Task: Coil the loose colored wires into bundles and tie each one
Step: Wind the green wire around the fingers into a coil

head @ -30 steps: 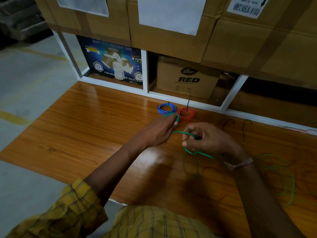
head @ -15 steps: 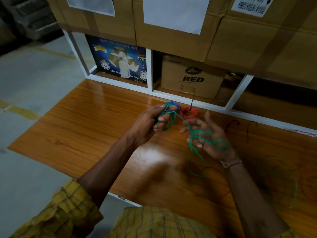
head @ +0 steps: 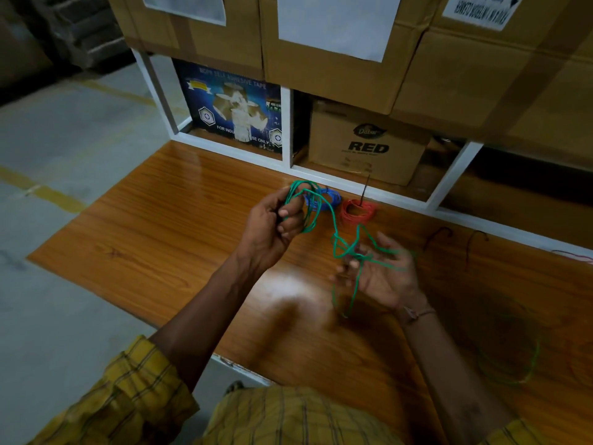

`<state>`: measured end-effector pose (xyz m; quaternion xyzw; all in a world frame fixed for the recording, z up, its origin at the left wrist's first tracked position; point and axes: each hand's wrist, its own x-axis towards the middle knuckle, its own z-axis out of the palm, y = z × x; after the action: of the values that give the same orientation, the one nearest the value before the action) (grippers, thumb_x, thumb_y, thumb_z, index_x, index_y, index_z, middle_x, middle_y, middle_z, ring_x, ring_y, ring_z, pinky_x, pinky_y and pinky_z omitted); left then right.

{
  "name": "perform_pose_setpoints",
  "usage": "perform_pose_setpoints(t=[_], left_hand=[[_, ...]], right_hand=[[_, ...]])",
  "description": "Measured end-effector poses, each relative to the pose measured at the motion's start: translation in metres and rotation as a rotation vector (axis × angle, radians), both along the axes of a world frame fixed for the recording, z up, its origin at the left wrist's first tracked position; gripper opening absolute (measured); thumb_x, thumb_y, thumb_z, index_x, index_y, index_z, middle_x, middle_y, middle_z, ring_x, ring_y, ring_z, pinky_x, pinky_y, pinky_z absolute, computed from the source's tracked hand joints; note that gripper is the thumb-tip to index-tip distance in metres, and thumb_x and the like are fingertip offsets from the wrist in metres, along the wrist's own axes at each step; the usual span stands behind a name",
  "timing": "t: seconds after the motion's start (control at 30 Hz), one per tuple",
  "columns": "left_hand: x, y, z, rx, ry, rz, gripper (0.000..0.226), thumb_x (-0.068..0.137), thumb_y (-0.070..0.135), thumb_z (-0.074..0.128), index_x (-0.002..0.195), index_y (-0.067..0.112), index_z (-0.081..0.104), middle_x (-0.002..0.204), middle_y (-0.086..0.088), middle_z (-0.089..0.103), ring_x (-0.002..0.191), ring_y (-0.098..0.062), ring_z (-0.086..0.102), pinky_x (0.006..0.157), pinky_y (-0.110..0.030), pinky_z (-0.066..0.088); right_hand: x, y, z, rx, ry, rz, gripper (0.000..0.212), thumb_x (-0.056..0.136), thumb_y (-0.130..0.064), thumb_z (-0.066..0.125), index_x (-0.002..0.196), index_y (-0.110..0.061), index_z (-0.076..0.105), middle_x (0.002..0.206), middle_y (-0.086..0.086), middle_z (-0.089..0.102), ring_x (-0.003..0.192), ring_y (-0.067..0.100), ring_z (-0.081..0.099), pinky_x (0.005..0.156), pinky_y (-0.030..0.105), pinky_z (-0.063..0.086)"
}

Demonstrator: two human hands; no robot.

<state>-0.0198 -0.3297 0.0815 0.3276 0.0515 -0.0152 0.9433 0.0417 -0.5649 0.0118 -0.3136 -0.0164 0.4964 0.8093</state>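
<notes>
Left hand [head: 272, 224] raised over the wooden table [head: 179, 226], fingers curled round several loops of green wire [head: 335, 234], gripping them at the fingertips. From that grip, wire running right and down toward the right hand [head: 382, 276]. Right hand palm up, fingers spread and relaxed, blurred; strands draped across the fingers and palm, tangled into a loose knot just above the palm. Below that hand, a long loop hanging toward the tabletop. Cannot tell whether any right finger pinches a strand.

Just behind the left grip, partly hidden by the loops: blue coil [head: 324, 199] lying flat on the table. Beside it to the right, red coil [head: 357, 213], a dark wire end sticking up from its centre. Further right of the right hand, two dark hooked wire pieces [head: 439, 236] on the wood, and a faint green loop [head: 513, 358] near the right forearm. Beyond both grips, cardboard boxes [head: 369, 142] on white shelving. Yellow checked sleeve [head: 128, 396] at the left elbow.
</notes>
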Motion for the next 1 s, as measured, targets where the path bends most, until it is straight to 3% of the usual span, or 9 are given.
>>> perform_pose_setpoints(t=[0.1, 0.17, 0.3, 0.4, 0.5, 0.6, 0.73, 0.9, 1.0], left_hand=[[-0.001, 0.009, -0.001, -0.029, 0.002, 0.048, 0.034, 0.112, 0.02, 0.025, 0.106, 0.007, 0.056, 0.057, 0.009, 0.038, 0.042, -0.005, 0.017, 0.044, -0.02, 0.01], [-0.002, 0.012, -0.002, -0.045, -0.009, 0.061, 0.028, 0.109, 0.02, 0.029, 0.104, 0.007, 0.054, 0.057, 0.008, 0.039, 0.04, -0.005, 0.021, 0.043, -0.02, 0.011], [0.0, 0.017, -0.004, -0.134, -0.015, 0.079, 0.038, 0.113, 0.019, 0.024, 0.107, 0.005, 0.059, 0.058, 0.007, 0.039, 0.038, -0.004, 0.028, 0.043, -0.02, 0.013], [0.0, 0.022, 0.0, -0.216, -0.036, 0.1, 0.038, 0.112, 0.021, 0.029, 0.109, 0.005, 0.063, 0.058, 0.007, 0.038, 0.04, -0.006, 0.024, 0.042, -0.02, 0.017], [0.0, 0.024, 0.008, -0.278, -0.09, 0.126, 0.033, 0.105, 0.02, 0.04, 0.105, 0.004, 0.068, 0.057, 0.007, 0.039, 0.045, -0.006, 0.016, 0.039, -0.019, 0.021], [0.002, 0.032, 0.013, -0.328, -0.131, 0.149, 0.035, 0.107, 0.02, 0.037, 0.107, 0.003, 0.068, 0.057, 0.006, 0.04, 0.046, -0.005, 0.016, 0.04, -0.019, 0.02], [0.003, 0.041, 0.013, -0.347, -0.16, 0.162, 0.038, 0.112, 0.021, 0.03, 0.11, 0.005, 0.064, 0.057, 0.006, 0.04, 0.042, -0.006, 0.023, 0.039, -0.019, 0.022], [0.002, 0.035, 0.02, -0.023, -0.036, 0.154, 0.034, 0.112, 0.02, 0.031, 0.11, 0.007, 0.062, 0.059, 0.008, 0.038, 0.04, -0.003, 0.029, 0.039, -0.018, 0.02], [0.005, 0.026, 0.02, 0.07, 0.008, 0.093, 0.034, 0.112, 0.022, 0.032, 0.112, 0.007, 0.063, 0.061, 0.008, 0.038, 0.041, -0.003, 0.029, 0.04, -0.018, 0.02]], right_hand=[[0.0, -0.008, 0.004, -0.043, 0.008, 0.069, 0.069, 0.095, -0.066, 0.037, 0.11, -0.006, 0.066, 0.082, 0.016, 0.061, 0.056, 0.025, 0.06, 0.044, 0.026, 0.048], [-0.001, -0.008, 0.007, -0.145, -0.05, 0.1, 0.074, 0.097, -0.069, 0.029, 0.109, -0.008, 0.068, 0.08, 0.019, 0.059, 0.046, 0.022, 0.051, 0.035, 0.021, 0.037], [0.0, -0.004, 0.0, -0.418, -0.256, 0.039, 0.065, 0.104, -0.057, 0.033, 0.109, -0.002, 0.069, 0.067, 0.012, 0.051, 0.042, 0.013, 0.041, 0.036, 0.02, 0.029], [0.0, 0.003, -0.011, -0.907, -0.684, -0.1, 0.049, 0.106, -0.048, 0.048, 0.096, -0.006, 0.072, 0.066, -0.001, 0.046, 0.046, 0.003, 0.04, 0.043, 0.019, 0.029], [0.006, -0.002, -0.032, -1.365, -1.095, -0.134, 0.056, 0.105, -0.054, 0.045, 0.078, -0.01, 0.067, 0.077, 0.009, 0.067, 0.074, 0.025, 0.063, 0.067, 0.033, 0.043], [0.016, -0.012, -0.058, -1.691, -1.448, -0.275, 0.057, 0.101, -0.054, 0.042, 0.081, -0.009, 0.072, 0.084, 0.021, 0.071, 0.085, 0.041, 0.066, 0.076, 0.044, 0.051], [0.024, -0.016, -0.072, -1.781, -1.418, -0.25, 0.054, 0.102, -0.043, 0.037, 0.086, -0.006, 0.073, 0.096, 0.026, 0.068, 0.097, 0.041, 0.061, 0.086, 0.046, 0.05], [0.038, -0.024, -0.072, -1.627, -1.397, -0.083, 0.046, 0.096, -0.043, 0.042, 0.084, -0.01, 0.071, 0.093, 0.02, 0.07, 0.092, 0.04, 0.063, 0.083, 0.041, 0.05], [0.044, -0.018, -0.046, -1.496, -1.248, -0.095, 0.029, 0.101, -0.024, 0.051, 0.111, -0.011, 0.075, 0.124, 0.016, 0.068, 0.113, 0.033, 0.063, 0.099, 0.036, 0.048]])
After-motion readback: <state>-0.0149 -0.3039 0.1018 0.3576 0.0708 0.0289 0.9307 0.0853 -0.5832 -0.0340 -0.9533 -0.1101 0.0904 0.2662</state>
